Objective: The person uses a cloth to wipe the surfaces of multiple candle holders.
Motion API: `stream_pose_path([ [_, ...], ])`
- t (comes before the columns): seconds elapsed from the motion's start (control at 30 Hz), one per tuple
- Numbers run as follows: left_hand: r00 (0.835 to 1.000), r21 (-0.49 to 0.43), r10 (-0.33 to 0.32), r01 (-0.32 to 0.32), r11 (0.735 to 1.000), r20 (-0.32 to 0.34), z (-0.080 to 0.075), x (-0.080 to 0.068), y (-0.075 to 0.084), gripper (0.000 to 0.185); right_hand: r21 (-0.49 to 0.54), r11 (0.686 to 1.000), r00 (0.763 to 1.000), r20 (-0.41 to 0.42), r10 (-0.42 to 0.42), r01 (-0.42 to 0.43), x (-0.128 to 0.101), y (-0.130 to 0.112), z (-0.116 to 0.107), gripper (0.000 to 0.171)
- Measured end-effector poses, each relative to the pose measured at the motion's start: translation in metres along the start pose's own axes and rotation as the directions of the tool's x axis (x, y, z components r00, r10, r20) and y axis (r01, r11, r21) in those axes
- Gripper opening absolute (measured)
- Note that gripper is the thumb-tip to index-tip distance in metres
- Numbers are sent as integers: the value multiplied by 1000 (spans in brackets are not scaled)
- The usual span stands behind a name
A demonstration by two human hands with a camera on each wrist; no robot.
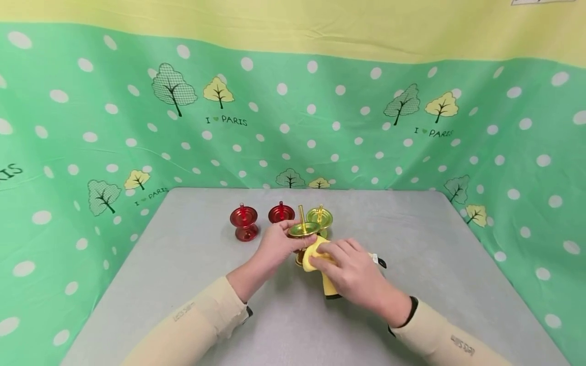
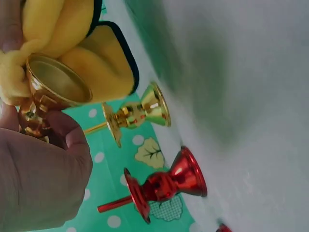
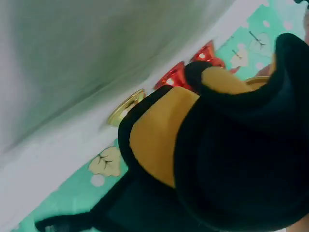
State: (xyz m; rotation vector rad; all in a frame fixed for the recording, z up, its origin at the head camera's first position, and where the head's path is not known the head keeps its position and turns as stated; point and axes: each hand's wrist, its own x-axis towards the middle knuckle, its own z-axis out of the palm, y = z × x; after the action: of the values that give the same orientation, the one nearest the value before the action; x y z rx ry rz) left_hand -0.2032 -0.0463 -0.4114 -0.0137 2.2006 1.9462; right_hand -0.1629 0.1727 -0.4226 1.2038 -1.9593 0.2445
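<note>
My left hand (image 1: 272,249) grips a gold metal candle holder (image 1: 303,230) by its middle, a dish with a thin upright spike on top. Its hollow round foot (image 2: 60,82) shows in the left wrist view, raised off the grey table. A yellow cloth (image 1: 330,285) with a dark border is bunched in my right hand (image 1: 357,274), pinched between thumb and fingers and pressed against the holder's stem and foot. In the right wrist view the cloth's dark side (image 3: 236,164) hides most of the right hand and of the holder.
Behind the hands stand a second gold candle holder (image 1: 320,217) and two red ones, the left one (image 1: 244,218) apart and the other red holder (image 1: 281,212) partly behind my left hand. The grey table (image 1: 412,315) ends at a green dotted curtain (image 1: 339,107).
</note>
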Motion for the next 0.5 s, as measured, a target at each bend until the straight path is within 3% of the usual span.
stream_pose_path([
  [0.1, 1000, 13, -20, 20, 1000, 18, 2, -2, 0, 64, -1, 998, 997, 23, 68, -68, -4, 6, 2, 33],
  [0.2, 994, 17, -5, 3, 1000, 110, 2, -4, -1, 52, 4, 993, 992, 39, 118, -118, -10, 13, 5, 33],
  [0.37, 959, -16, 20, -17, 1000, 283, -5, 0, -5, 44, 20, 991, 989, 69, 131, -132, -16, 19, 6, 29],
  [0.43, 955, -26, 23, -16, 1000, 294, -8, 3, -6, 46, 26, 990, 989, 59, 138, -140, -16, 19, 5, 29],
  [0.5, 966, -23, 29, -24, 999, 258, -10, 5, -6, 49, 26, 990, 990, 36, 139, -140, -13, 17, 3, 30],
])
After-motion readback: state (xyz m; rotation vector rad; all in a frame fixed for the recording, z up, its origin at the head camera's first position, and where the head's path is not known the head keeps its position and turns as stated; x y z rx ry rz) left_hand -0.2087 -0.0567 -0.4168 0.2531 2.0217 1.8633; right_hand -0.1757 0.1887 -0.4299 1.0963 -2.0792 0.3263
